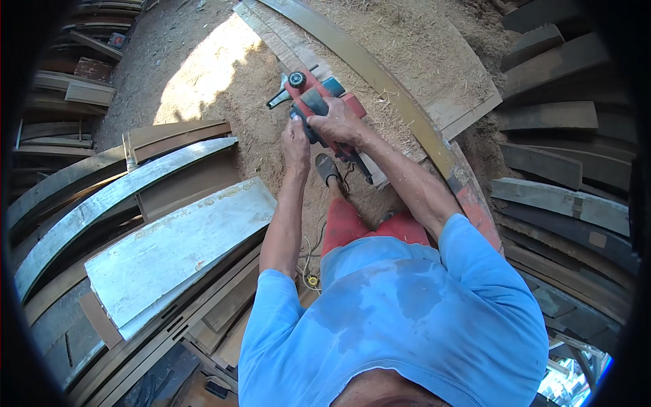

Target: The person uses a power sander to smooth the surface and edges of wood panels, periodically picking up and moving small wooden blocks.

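A red and teal electric planer point(355, 105) with a round black knob is held in front of me, over a long pale board point(298, 55). My right hand point(336, 123) is wrapped round its handle. On the planer's left side, my left hand point(296, 141) grips the dark part of the body, thumb on top; its other fingers are partly hidden. Whether the planer's sole touches the board cannot be seen. A long yellowish beam point(380, 76) runs alongside the board on the right, with wood shavings lying about it.
At my left a pale wide plank point(183, 254) lies on stacked timber, beside a whitish curved piece point(129, 183). More boards point(549, 117) are piled at the right. A yellow-ended cord point(312, 280) lies by my legs. Shavings cover the ground point(261, 88) around my sandalled foot point(328, 169).
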